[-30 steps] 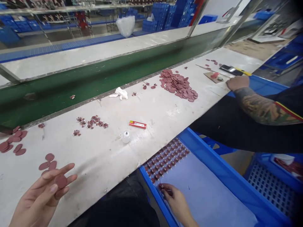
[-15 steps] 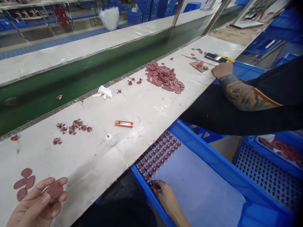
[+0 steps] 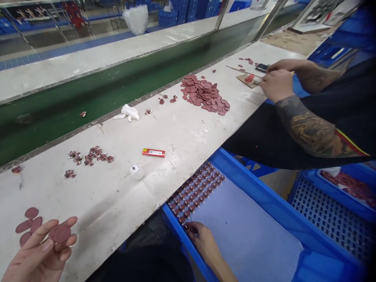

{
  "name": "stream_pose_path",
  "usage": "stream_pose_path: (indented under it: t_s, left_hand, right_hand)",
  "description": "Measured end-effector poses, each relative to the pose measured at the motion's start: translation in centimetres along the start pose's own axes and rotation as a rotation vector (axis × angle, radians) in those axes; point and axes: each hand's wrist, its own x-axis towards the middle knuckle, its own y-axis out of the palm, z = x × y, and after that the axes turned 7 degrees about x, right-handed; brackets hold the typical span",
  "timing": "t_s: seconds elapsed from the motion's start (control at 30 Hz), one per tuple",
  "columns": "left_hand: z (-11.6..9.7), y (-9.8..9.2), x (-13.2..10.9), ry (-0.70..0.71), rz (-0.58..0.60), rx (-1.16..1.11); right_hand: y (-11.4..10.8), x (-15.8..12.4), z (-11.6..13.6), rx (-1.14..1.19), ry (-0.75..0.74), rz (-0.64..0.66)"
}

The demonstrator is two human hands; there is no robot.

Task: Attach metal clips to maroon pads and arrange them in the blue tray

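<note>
- left hand (image 3: 37, 252): fingers holding one maroon disc (image 3: 59, 234)
- four more discs (image 3: 36, 224) just beside, on the white bench (image 3: 117, 196)
- right hand (image 3: 199, 235): fingers narrow at rows of small maroon pieces (image 3: 195, 192), blue tray (image 3: 249, 178)
- co-worker's two hands (image 3: 276, 84) up the bench

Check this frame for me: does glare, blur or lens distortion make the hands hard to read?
Head view: the wide lens bends the long edge of the white workbench, and the lower-right corner darkens; only a soft sheen, no harsh glare. Head view: the left hand is cut off by the frame's bottom edge, but it and the maroon disc look sharp.
</note>
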Motion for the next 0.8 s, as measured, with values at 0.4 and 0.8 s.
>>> stream_pose_path:
  t_s: [0.4,0.8]
  left_hand:
    - [0.4,0.6,-1.9,-0.082,0.063,-0.261]
    - [2.8,1.7,-3.3,-0.033,0.669,-0.755]
  right_hand:
    - [-4.5,-4.2,9.5,0.479,0.008,-0.055]
    - [2.5,2.4,29.6,1.678,0.074,0.745]
